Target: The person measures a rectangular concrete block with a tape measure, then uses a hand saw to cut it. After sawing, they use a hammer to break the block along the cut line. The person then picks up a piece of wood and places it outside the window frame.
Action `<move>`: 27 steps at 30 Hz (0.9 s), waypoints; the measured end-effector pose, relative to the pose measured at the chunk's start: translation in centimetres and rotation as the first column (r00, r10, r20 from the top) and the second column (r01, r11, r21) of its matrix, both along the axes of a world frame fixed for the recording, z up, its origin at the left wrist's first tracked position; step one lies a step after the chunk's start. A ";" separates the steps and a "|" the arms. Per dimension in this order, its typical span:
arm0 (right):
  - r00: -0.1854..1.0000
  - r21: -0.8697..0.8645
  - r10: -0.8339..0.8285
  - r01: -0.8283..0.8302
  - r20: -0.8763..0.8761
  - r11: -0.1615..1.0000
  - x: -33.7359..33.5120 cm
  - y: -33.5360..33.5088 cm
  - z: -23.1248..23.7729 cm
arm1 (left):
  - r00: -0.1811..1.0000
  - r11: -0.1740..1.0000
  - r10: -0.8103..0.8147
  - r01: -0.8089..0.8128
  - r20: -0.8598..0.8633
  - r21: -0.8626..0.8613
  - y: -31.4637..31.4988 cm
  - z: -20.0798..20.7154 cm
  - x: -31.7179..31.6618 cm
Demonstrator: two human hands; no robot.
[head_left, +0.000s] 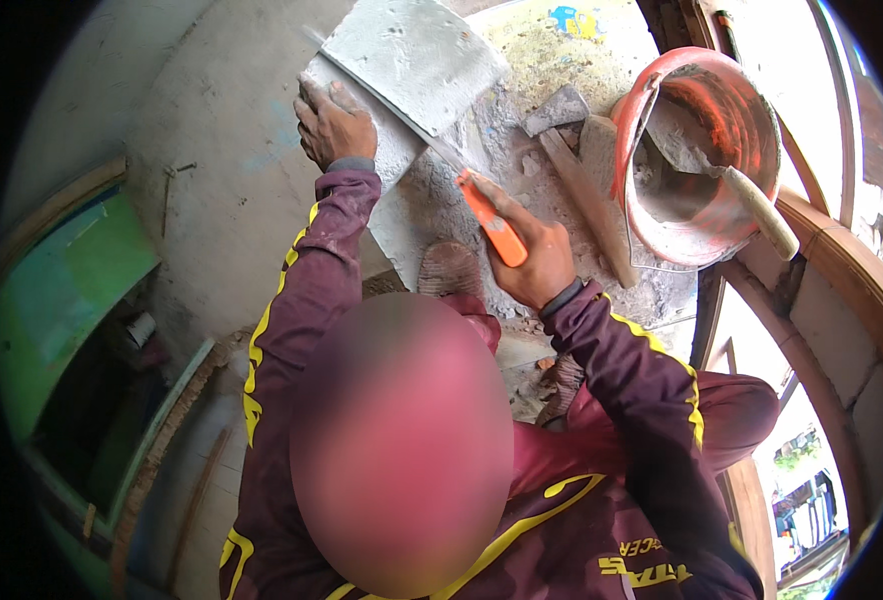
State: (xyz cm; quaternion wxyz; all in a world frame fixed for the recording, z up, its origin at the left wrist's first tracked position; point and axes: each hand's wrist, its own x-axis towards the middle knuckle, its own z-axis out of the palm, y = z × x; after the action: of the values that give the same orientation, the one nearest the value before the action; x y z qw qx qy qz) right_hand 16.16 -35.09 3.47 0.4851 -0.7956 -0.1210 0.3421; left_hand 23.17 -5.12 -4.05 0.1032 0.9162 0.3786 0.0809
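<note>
My right hand (532,262) grips the orange handle (492,226) of a trowel. Its thin metal shank runs up and to the left to a wide grey blade (414,55) caked with mortar. My left hand (330,122) lies flat with its fingers together on the upper left corner of a grey block (394,160), just beneath the blade. The block rests on a mortar-strewn surface (522,150) in front of me. Both forearms are in dark maroon sleeves with yellow stripes.
An orange bucket (737,110) with grey mortar stands at the upper right, with a wooden-handled tool (762,212) leaning in it. A hammer with a wooden handle (587,195) lies beside the bucket. A grey plastered wall (222,170) is on the left, with green-painted boarding (72,290) further left. Curved wooden planks (842,260) run on the right.
</note>
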 end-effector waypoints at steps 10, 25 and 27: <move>0.989 0.011 -0.143 0.143 -0.021 0.990 -4.3 1.9 0.5 | 0.990 0.994 -0.084 0.092 0.112 -0.060 0.2 -1.1 1.1; 0.984 0.026 -0.037 0.033 0.176 0.999 -3.2 3.4 -0.4 | 0.987 0.994 0.102 -0.096 0.122 -0.056 -2.0 -0.6 1.4; 0.988 -0.034 -0.035 0.041 0.148 0.999 -6.0 0.2 0.5 | 0.989 0.993 0.098 -0.090 0.115 -0.074 -2.1 -0.6 1.6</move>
State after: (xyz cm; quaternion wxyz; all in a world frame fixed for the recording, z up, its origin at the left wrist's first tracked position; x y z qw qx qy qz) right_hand 10.16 -34.87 3.98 0.4666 -0.8297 -0.1351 0.2752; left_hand 24.77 -7.21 -4.70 0.1530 0.8869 0.4171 0.1269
